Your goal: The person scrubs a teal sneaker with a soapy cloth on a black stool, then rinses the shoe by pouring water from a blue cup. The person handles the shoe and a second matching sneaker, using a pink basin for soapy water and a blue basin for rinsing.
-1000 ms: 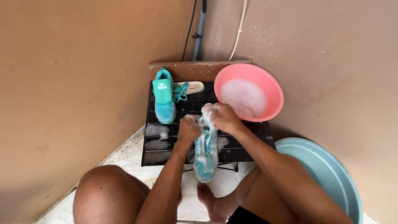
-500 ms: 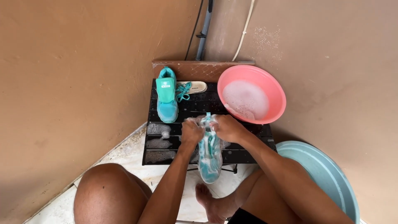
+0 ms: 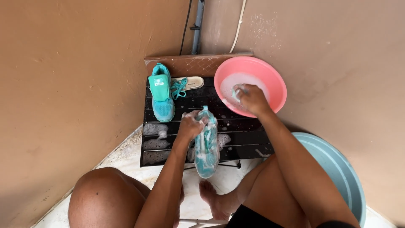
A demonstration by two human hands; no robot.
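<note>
While the left hand (image 3: pixel 190 126) keeps a clenched grip on the soapy teal shoe (image 3: pixel 206 143) over the black table (image 3: pixel 249 139), the right hand (image 3: pixel 252 98) grasps something pale inside the pink basin (image 3: pixel 270 78), just right of the shoe.

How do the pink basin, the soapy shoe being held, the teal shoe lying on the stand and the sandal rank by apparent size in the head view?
1. pink basin
2. soapy shoe and teal shoe: look alike, unranked
3. sandal, partly hidden
</note>
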